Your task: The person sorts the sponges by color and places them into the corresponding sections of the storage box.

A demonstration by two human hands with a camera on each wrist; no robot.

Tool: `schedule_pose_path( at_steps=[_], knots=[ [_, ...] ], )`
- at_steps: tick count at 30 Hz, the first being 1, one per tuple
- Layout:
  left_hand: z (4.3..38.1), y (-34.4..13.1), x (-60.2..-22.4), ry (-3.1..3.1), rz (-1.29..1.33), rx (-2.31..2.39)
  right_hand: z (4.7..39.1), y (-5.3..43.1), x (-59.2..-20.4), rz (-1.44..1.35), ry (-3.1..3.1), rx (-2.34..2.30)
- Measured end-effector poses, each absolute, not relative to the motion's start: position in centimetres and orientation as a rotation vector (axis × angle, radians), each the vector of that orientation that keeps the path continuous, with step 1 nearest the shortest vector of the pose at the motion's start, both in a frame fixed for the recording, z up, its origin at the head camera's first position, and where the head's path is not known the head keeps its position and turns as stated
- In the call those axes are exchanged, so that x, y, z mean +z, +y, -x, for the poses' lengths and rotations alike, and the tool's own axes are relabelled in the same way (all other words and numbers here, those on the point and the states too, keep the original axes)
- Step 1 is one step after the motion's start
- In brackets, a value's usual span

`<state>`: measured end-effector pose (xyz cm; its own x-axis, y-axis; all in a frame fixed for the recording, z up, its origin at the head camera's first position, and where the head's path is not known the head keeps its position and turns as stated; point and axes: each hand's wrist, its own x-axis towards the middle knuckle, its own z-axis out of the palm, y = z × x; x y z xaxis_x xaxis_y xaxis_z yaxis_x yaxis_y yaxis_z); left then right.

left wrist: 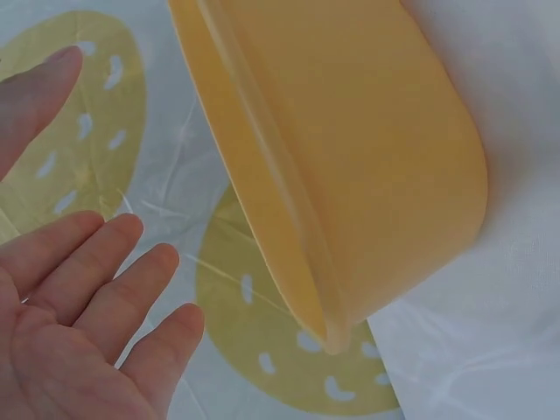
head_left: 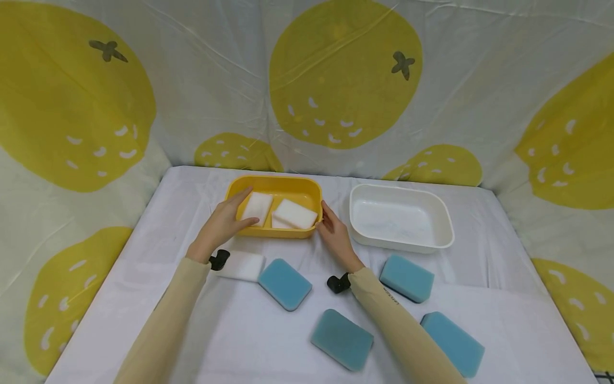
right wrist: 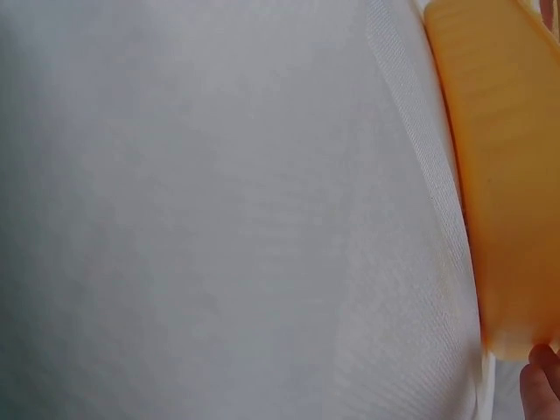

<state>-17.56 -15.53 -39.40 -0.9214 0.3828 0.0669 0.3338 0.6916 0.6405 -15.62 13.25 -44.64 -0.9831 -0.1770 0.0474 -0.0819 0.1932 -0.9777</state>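
Observation:
A yellow plastic bin [head_left: 288,184] stands at the back left of the table. Inside it, a white sponge [head_left: 259,205] lies on the left, and another white sponge [head_left: 296,213] overlaps a third on the right. My left hand [head_left: 221,224] is over the bin's left end with fingers spread; the left wrist view shows its palm and extended fingers holding nothing. At the bin's right end my right hand [head_left: 338,240] holds the wall near the front corner. In the right wrist view only its fingertips [right wrist: 542,381] show, at the bin's lower corner.
A white bin [head_left: 403,213] stands to the right of the yellow one. Nearer me lie several blue sponges, among them a blue sponge [head_left: 285,284] in front of the yellow bin. Beside it is a white sponge [head_left: 244,265], partly behind my left wrist. A lemon-print cloth hangs behind.

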Motion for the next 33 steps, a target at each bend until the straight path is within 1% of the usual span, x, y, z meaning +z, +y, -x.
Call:
schedule_pose_path(
  at_steps=[15,23,33],
  knots=[
    [15.7,-16.4,-38.6,2.786,-0.694,1.164,15.6,13.2,-44.5,0.249,2.364,-1.935],
    [14.1,-16.7,-38.4,2.788,-0.817,1.133,15.5,13.2,-44.6,0.265,2.373,-1.933],
    [11.3,-17.8,-38.9,2.803,-0.766,1.194,15.5,13.3,-44.7,0.285,2.388,-1.934]
  ],
)
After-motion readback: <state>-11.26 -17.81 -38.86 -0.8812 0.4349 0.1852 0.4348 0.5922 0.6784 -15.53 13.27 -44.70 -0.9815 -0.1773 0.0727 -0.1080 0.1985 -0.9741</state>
